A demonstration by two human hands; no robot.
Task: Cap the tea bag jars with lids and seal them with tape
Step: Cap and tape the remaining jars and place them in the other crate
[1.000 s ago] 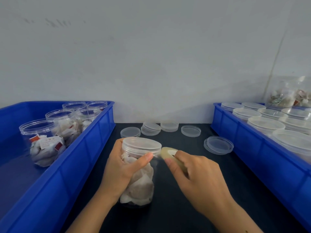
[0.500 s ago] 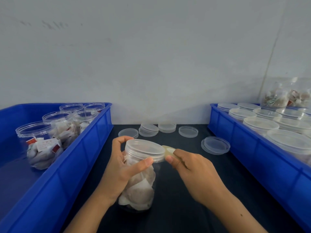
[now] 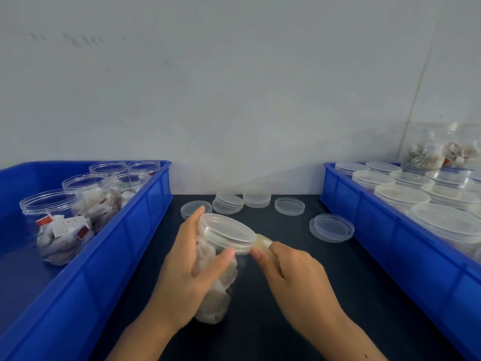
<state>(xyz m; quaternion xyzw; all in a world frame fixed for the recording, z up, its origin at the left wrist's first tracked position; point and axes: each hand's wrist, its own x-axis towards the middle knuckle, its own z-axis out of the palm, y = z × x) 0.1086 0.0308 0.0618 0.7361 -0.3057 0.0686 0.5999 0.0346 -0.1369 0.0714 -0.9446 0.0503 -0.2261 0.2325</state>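
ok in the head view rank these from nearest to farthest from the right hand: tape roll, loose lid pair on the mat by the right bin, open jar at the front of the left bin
1. tape roll: in the right hand, at the held jar's lid.
2. lid pair: on the mat, beyond the hand and to its right, by the right bin.
3. open jar: far left, in the left bin.

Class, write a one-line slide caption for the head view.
Left hand grips a lidded tea bag jar while the right hand holds a tape roll at its lid.
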